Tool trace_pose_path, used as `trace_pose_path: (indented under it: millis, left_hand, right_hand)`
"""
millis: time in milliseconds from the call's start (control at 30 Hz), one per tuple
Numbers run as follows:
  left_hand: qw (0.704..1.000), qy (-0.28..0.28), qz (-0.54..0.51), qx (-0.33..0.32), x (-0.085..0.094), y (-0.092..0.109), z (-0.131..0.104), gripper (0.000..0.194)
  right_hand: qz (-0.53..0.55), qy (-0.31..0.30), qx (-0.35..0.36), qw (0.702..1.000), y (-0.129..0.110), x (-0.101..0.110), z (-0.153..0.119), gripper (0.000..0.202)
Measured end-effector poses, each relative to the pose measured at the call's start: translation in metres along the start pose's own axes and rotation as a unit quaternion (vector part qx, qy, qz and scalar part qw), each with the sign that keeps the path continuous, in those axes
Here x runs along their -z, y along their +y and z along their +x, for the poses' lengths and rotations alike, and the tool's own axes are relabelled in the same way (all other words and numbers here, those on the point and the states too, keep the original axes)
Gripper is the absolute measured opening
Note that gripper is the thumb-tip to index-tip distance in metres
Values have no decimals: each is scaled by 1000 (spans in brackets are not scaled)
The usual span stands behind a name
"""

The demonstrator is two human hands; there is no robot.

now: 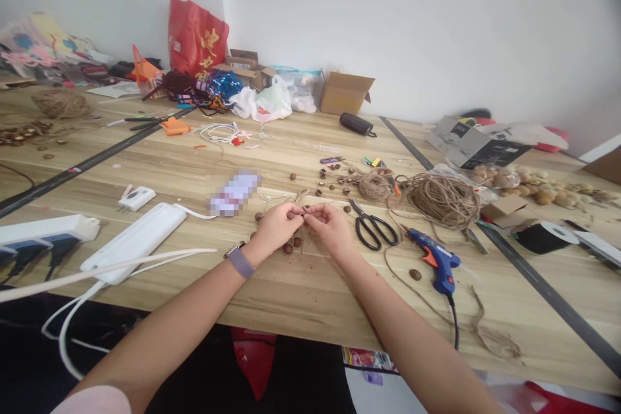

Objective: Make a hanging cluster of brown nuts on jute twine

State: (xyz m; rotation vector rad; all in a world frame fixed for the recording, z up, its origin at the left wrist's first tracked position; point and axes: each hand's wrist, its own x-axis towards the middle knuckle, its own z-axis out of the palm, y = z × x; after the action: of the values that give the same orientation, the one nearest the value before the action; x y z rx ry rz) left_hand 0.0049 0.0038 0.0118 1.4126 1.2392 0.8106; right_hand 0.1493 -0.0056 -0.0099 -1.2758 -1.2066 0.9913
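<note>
My left hand and my right hand meet over the wooden table, fingertips pinched close together. What they pinch is too small to make out. Around and beneath my left hand lie round brown nuts with thin twine among them. A watch with a purple band is on my left wrist. Black-handled scissors lie just right of my right hand. Farther right is a blue glue gun, its orange trigger showing.
Behind the scissors sit a small twine ball and a large twine coil. White power strips and cables lie at left. Loose nuts are scattered about. Along the wall stand a red bag and a cardboard box.
</note>
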Motion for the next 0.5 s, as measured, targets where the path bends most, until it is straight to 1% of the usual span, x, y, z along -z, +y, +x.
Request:
trace_pose_path:
  millis: [133,233,367,500]
  left_hand:
    - [999,-1,34,-36,-1,-5,2,18]
    - [997,15,59,-51,-1,-4,2,16]
    - [995,36,75,-59,-1,0,1,12]
    - [996,52,58,-49,0,3,-2,7]
  right_hand:
    - [32,-14,-20,999,-2,0,1,28]
    - [49,-11,-23,998,-2,-1,1,28]
    - [57,-17,-25,998,-2,-3,0,26]
    - [87,-27,-34,995,-4,-4,-3,25]
